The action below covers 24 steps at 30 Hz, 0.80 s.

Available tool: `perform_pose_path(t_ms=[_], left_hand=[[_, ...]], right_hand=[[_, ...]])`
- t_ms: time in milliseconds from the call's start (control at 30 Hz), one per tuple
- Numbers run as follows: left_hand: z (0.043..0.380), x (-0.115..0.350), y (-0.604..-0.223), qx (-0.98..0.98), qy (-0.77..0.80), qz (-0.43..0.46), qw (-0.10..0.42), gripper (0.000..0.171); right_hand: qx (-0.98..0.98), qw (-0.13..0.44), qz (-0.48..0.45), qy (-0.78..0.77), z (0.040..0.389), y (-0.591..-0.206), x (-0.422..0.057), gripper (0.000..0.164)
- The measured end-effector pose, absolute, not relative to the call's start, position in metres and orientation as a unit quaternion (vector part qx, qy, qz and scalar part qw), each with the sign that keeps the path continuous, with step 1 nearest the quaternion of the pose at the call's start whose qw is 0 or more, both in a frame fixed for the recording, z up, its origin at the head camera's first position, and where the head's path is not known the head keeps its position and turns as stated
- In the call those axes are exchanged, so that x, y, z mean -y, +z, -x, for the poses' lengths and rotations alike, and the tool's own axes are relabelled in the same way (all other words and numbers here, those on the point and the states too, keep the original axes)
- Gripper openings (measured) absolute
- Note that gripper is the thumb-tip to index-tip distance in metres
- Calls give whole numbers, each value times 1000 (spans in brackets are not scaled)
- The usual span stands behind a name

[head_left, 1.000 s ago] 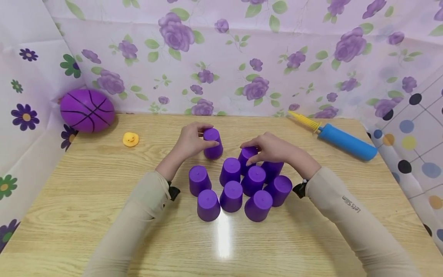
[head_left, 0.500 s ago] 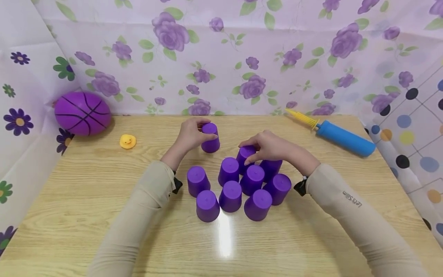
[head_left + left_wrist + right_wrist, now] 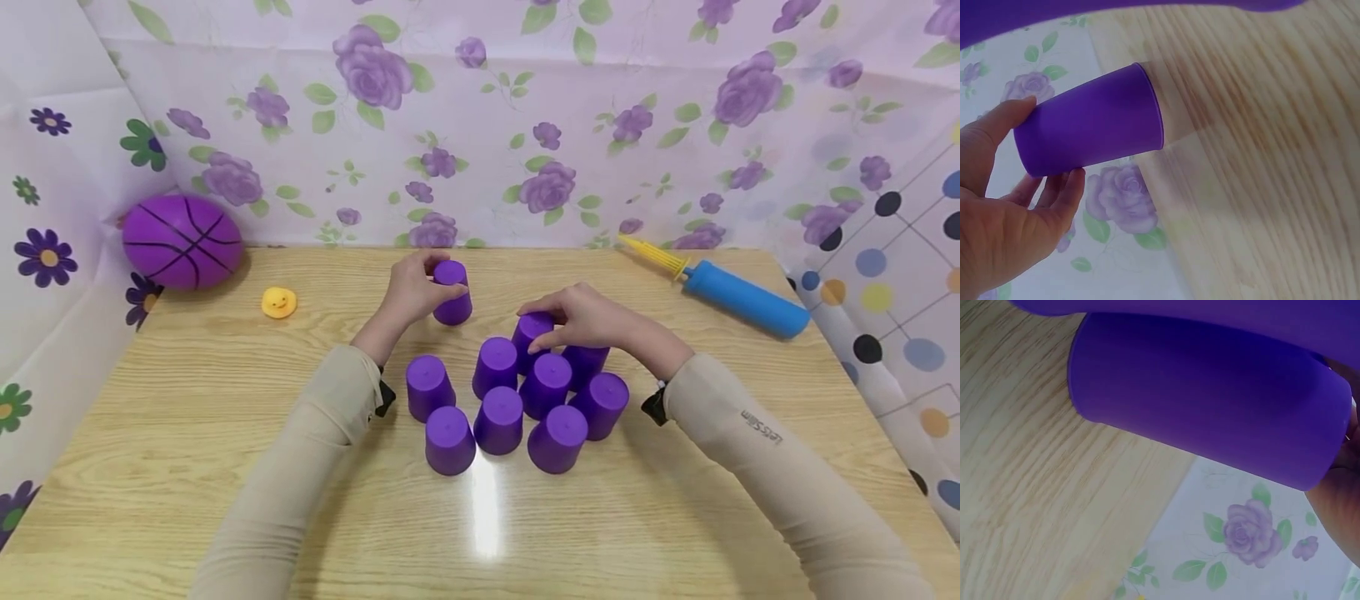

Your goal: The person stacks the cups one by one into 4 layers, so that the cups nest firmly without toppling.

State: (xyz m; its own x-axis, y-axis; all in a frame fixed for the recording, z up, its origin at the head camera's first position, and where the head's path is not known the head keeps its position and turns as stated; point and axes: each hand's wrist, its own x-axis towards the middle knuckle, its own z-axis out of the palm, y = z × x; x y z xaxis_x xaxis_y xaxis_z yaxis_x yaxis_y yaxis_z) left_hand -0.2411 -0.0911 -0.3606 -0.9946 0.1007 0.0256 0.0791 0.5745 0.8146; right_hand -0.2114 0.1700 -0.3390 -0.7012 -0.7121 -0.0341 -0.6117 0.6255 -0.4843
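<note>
Upside-down purple cups stand in a loose cluster on the wooden table. My left hand point(image 3: 411, 290) pinches one cup point(image 3: 453, 296) near its base, thumb and fingers on opposite sides; it is apart from the others, at the far side. The left wrist view shows that cup point(image 3: 1094, 122) with its rim close to the table; whether it touches is unclear. My right hand point(image 3: 581, 315) holds another cup point(image 3: 528, 333) at the back of the cluster, between thumb and fingers. Behind its palm, a further cup point(image 3: 585, 365) is partly hidden. Purple blur covers the top of both wrist views.
Nearer cups stand close by, among them one at left point(image 3: 430, 390) and one at front point(image 3: 557, 440). A purple ball point(image 3: 182, 242) and yellow rubber duck point(image 3: 279, 302) lie at back left. A blue hand pump point(image 3: 742, 296) lies at back right, before the flowered backdrop point(image 3: 480, 125).
My left hand has moved its cup away from me, toward the table's far edge and farther from the cluster. The right hand has stayed almost in place on its cup.
</note>
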Motion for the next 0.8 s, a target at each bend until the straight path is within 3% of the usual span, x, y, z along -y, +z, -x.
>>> perform_pose_path(t_ms=[133, 300, 500, 800], left_hand=[[243, 95, -362, -881, 469, -52, 24, 59], [242, 100, -365, -883, 463, -60, 40, 77], [229, 108, -355, -888, 458, -41, 15, 86], [167, 116, -341, -885, 459, -78, -6, 58]], right_hand=[[-885, 106, 393, -225, 213, -337, -168, 47], [-877, 112, 415, -215, 213, -332, -165, 48], [-878, 118, 407, -222, 209, -332, -168, 51], [-905, 105, 388, -139, 190, -333, -163, 56]])
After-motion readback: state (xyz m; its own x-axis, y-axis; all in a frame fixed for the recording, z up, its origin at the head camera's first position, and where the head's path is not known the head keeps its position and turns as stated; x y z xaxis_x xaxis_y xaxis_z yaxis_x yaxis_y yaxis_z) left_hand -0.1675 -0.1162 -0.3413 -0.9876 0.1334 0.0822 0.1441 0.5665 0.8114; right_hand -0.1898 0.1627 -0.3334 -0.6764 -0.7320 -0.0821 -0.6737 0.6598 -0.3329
